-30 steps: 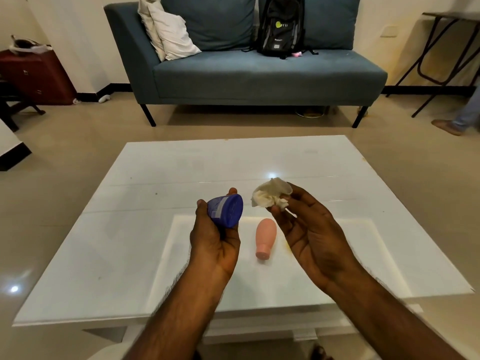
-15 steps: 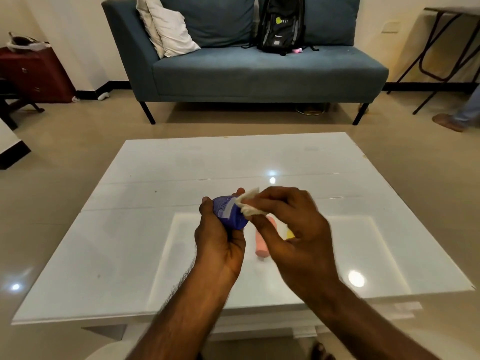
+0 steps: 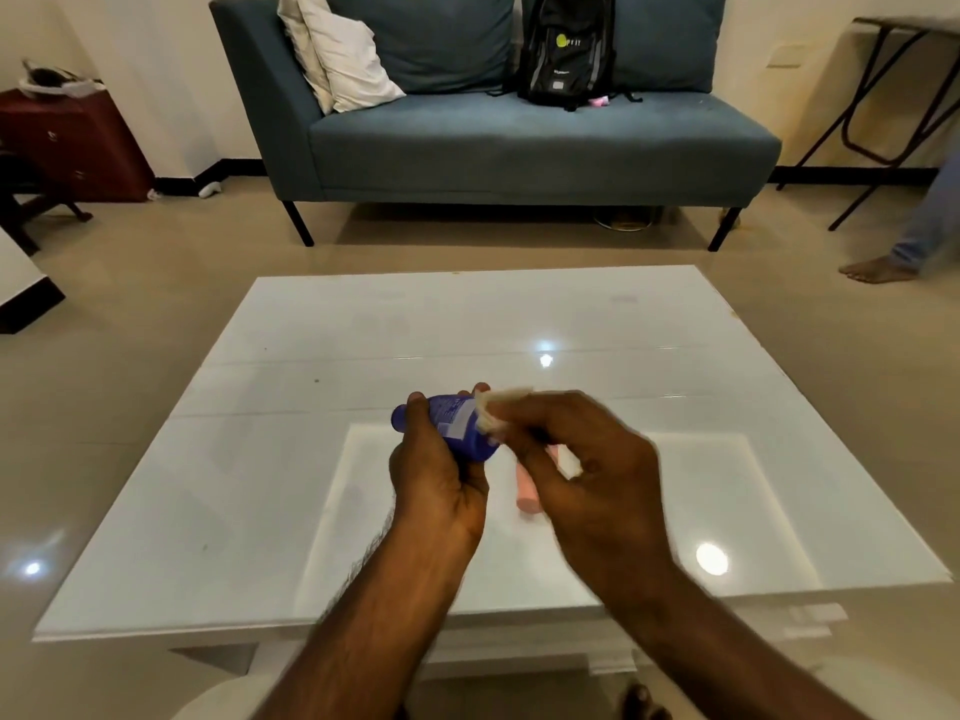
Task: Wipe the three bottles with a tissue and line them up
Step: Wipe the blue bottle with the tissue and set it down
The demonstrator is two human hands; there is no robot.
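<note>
Over the near half of the white table [image 3: 467,314], the left hand [image 3: 441,480] curls round a blue bottle [image 3: 457,428]. The blurred right hand [image 3: 582,470] pinches a tissue [image 3: 493,413] against the bottle's right side. Rotating the bottle should bring every face under the tissue. A pink bottle [image 3: 527,491] lies on the table beneath; only 2 bottles show.

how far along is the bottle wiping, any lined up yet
Nothing looks finished: no bottles stand in a row. In hand: the left hand grips the small blue plastic bottle while the right hand presses a crumpled white tissue against it. Left: the pink plastic bottle lies on the glossy white table, not lined up; a third bottle is not visible.
</note>
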